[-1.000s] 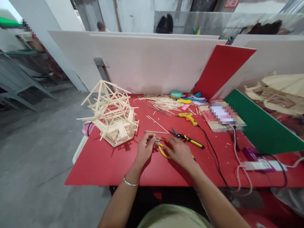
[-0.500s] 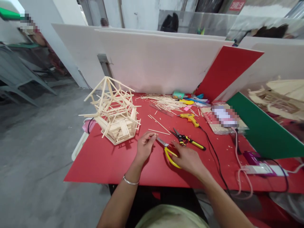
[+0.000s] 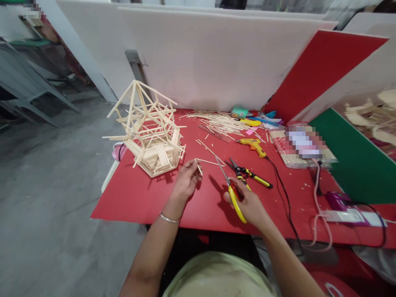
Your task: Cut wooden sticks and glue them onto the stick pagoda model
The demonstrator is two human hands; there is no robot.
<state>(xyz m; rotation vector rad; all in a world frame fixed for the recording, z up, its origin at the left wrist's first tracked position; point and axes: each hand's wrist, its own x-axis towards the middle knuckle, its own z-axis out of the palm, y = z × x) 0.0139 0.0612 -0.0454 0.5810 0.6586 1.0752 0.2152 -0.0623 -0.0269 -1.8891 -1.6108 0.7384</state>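
My left hand (image 3: 185, 180) pinches a short wooden stick (image 3: 199, 169) above the red table (image 3: 139, 202), just right of a model house (image 3: 148, 132) built of sticks. My right hand (image 3: 249, 204) grips yellow-handled scissors (image 3: 230, 189), blades pointing up and away towards the stick. A black and yellow cutter (image 3: 249, 173) lies just beyond my right hand.
A pile of loose sticks (image 3: 219, 121) lies at the back of the table, with a yellow glue gun (image 3: 253, 145) and its black cord to the right. A power strip (image 3: 349, 215) sits at far right. White, red and green boards stand behind.
My right hand has lifted the scissors off the table and drawn back to the right. My left hand has moved slightly up with the stick. The camera has moved closer.
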